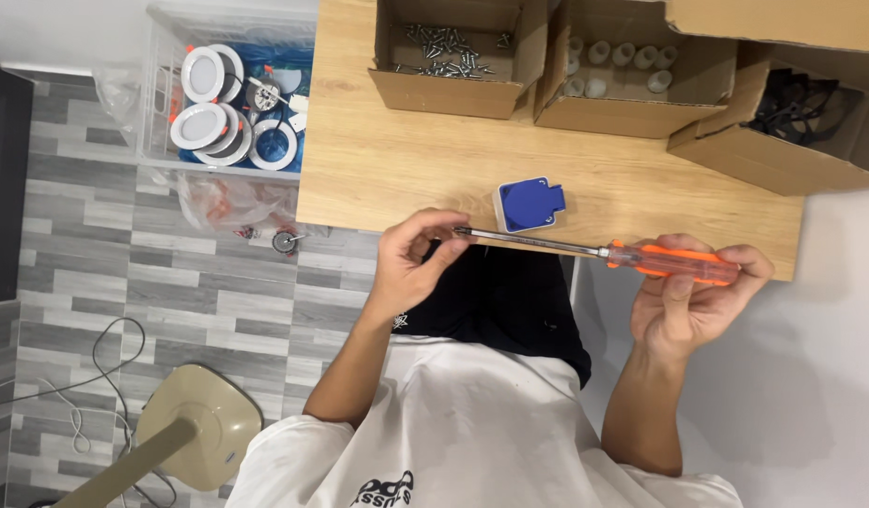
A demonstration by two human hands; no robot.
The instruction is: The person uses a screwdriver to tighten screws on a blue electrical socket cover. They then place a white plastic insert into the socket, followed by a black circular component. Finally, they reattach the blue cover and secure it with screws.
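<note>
Here, right hand clamped on orange screwdriver, left hand pinching its tip; blue socket just beyond

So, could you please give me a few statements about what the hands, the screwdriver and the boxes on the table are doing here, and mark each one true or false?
1. The right hand grips the orange handle of the screwdriver. True.
2. The left hand rests flat on the wooden table. False: its fingers pinch at the screwdriver's tip, off the table edge.
3. A blue and white socket piece sits on the table just beyond the screwdriver shaft. True.
4. The cardboard box of screws is empty. False: loose metal screws lie in it.
5. The round white light fittings lie on the table. False: they are in a clear bin beside the table.
</note>
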